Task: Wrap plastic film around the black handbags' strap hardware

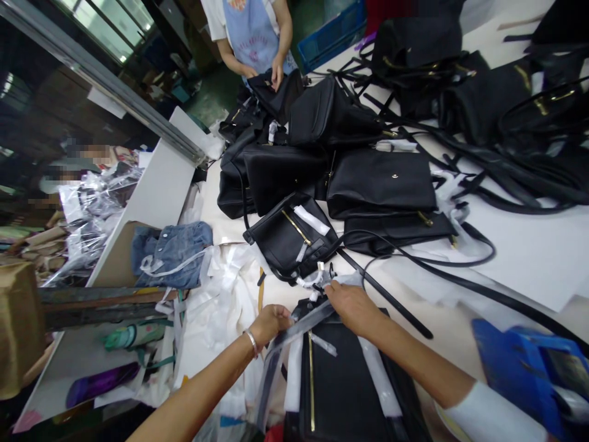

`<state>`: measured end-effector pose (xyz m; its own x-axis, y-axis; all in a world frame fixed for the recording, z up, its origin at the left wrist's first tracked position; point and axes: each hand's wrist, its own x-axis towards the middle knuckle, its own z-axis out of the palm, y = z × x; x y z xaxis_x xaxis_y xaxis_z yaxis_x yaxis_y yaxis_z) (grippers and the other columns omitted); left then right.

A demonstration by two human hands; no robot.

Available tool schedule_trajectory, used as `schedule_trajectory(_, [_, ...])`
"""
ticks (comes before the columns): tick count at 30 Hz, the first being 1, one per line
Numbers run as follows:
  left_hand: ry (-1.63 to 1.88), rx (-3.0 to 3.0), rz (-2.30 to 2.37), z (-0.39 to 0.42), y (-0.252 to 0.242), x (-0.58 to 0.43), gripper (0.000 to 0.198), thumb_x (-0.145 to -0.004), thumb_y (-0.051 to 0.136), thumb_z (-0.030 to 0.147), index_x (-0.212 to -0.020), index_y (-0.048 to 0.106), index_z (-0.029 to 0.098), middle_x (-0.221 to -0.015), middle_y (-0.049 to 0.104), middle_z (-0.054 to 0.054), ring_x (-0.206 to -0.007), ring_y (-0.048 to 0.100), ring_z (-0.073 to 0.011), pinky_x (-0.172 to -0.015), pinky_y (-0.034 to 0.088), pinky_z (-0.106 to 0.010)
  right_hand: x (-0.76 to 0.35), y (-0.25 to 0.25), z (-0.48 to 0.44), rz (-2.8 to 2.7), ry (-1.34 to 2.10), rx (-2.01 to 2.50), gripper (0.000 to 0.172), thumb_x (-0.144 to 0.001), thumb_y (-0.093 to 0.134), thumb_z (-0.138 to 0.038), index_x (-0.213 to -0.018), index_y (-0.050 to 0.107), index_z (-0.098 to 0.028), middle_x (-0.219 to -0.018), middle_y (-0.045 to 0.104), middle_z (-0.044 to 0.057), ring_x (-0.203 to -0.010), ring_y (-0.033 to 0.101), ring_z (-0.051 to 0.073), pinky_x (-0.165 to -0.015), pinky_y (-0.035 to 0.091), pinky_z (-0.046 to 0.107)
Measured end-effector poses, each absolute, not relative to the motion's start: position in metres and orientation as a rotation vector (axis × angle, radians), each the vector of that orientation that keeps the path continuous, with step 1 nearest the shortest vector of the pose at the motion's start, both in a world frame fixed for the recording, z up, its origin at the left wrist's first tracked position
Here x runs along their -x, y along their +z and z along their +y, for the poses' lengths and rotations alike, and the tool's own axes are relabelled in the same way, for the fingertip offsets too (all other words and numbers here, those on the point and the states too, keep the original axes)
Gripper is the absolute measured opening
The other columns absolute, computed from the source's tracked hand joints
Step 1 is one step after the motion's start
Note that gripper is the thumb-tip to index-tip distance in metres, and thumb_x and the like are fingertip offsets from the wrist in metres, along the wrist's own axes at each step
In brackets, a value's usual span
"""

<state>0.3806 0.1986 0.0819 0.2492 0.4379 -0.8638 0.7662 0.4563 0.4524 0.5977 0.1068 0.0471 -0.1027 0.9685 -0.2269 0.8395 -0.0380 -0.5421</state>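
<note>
A black handbag (343,387) with a gold zip lies right in front of me, its strap wrapped in clear film (294,331). My left hand (271,322) is closed on the wrapped strap at the bag's top left corner. My right hand (350,304) rests on the bag's top edge, fingers curled on the white wrapping there. A bangle sits on my left wrist.
A heap of black handbags (381,178) and long straps covers the white table (529,258). Another person (255,37) at the far end handles a black bag. Folded denim (172,252), white paper and plastic wrap lie left. A blue object (529,368) sits at right.
</note>
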Motion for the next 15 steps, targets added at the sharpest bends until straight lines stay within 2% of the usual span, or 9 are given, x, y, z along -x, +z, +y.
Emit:
schedule_trajectory(5, [-0.160, -1.337, 1.313, 0.189, 0.088, -0.380, 0.016, -0.067, 0.057, 0.027, -0.075, 0.056, 0.014, -0.054, 0.049, 0.006, -0.047, 0.037, -0.0065, -0.049, 0.024, -0.021, -0.592, 0.055, 0.128, -1.902, 0.986, 1.603, 0.035, -0.089, 0.039, -0.015, -0.121, 0.052, -0.021, -0.110, 0.060, 0.009, -0.099, 0.057, 0.020, -0.082, 0.041, 0.029])
schedule_trajectory(9, [-0.139, -1.460, 1.359, 0.187, 0.085, -0.377, 0.008, -0.070, 0.055, 0.022, -0.074, 0.051, 0.016, -0.049, 0.042, 0.008, -0.044, 0.032, -0.0065, -0.046, 0.021, -0.021, -0.583, 0.039, 0.135, -1.909, 1.128, 1.535, 0.026, -0.088, 0.047, -0.024, -0.111, 0.060, -0.022, -0.105, 0.063, 0.007, -0.096, 0.058, 0.021, -0.081, 0.040, 0.029])
schedule_trajectory(15, [-0.245, -1.572, 1.319, 0.186, 0.080, -0.377, 0.006, -0.078, 0.047, 0.024, -0.077, 0.049, 0.018, -0.053, 0.056, 0.003, -0.044, 0.042, -0.0093, -0.046, 0.025, -0.022, -0.587, 0.024, 0.133, -1.917, 1.176, 1.508, 0.029, -0.083, 0.054, -0.024, -0.111, 0.061, -0.028, -0.103, 0.059, 0.005, -0.091, 0.058, 0.019, -0.075, 0.039, 0.027])
